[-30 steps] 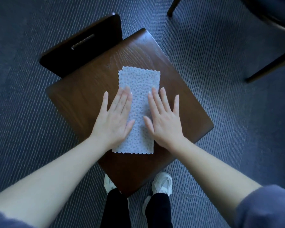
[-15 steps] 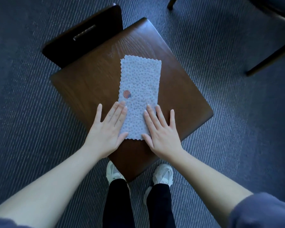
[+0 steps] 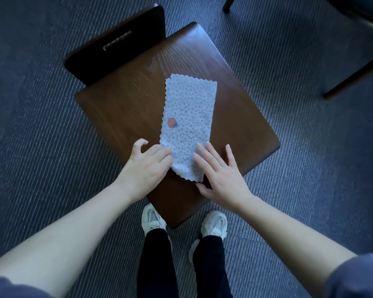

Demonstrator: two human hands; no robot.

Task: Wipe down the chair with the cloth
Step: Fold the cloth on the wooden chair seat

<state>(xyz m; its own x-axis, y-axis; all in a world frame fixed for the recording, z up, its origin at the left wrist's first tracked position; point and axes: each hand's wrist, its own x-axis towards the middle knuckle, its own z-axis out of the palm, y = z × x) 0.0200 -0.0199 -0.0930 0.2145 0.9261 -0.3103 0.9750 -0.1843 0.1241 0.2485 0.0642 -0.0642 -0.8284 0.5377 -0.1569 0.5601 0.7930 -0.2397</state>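
A dark blue carpet point(image 3: 289, 61) with fine diagonal ribbing is seen across the whole floor. At the far right, part of a second piece of furniture point(image 3: 362, 11) is cut off by the frame edge; one dark slanting leg point(image 3: 353, 78) is planted on the carpet there, and another leg point(image 3: 228, 4) is glimpsed at the far edge, left of it. At the near edge, two white sneakers point(image 3: 214, 223) are set side by side on the carpet, and black trouser legs point(image 3: 157, 265) are seen above them.
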